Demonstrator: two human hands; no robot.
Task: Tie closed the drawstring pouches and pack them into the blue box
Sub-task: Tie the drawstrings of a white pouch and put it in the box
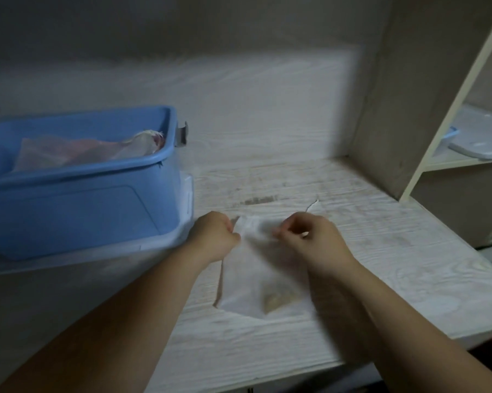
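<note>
A white drawstring pouch (253,279) lies flat on the pale wood-grain desk (380,265), with something tan showing through its lower part. My left hand (215,236) grips the pouch's top left corner. My right hand (310,239) pinches the top right of the pouch, and a thin drawstring end (312,205) trails away beyond it. The blue box (77,199) stands on the left of the desk. Inside it lies a filled, tied pouch (97,151) with reddish contents.
A white lid (188,194) sits under the blue box. An upright shelf panel (395,109) rises at the right, and a white tray or lid (483,137) lies on the shelf behind it. The desk's front edge runs near the bottom of the view.
</note>
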